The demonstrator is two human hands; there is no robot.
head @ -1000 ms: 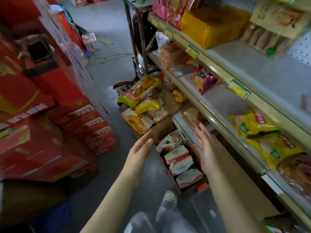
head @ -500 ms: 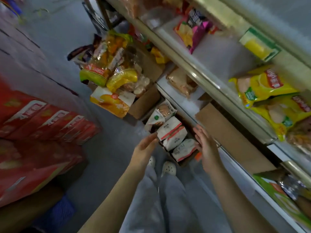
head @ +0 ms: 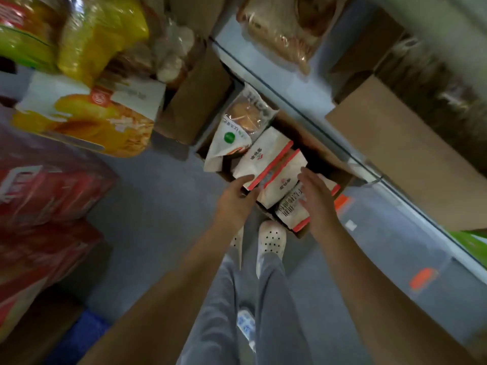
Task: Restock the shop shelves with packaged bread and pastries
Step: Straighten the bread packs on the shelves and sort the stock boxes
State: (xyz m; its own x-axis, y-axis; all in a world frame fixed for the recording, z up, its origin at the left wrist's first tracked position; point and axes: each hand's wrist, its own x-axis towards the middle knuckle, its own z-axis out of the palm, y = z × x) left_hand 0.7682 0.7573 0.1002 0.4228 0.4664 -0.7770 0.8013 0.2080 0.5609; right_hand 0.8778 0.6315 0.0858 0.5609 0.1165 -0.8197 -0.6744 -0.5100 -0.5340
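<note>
head view: a cardboard box [head: 340, 175] is seen on the floor at centre, just beside the bottom shelf [head: 303, 101] at 1 o'clock. bread is packed in it: a bun packet [head: 237, 127] with a green dot at the 12 o'clock end, then a red-striped white packet [head: 266, 154], then a barcoded packet [head: 290, 209] towards 6 o'clock. the near corner of the red-striped white packet is pinched between the thumb and curled fingers of the left hand [head: 234, 198]. the right hand [head: 316, 196] is held flat, fingers straight and spread, over the barcoded packet; contact cannot be told. yellow pastry bags [head: 100, 35] are heaped at 11 o'clock, red cartons [head: 39, 193] stacked at 9 o'clock.
</note>
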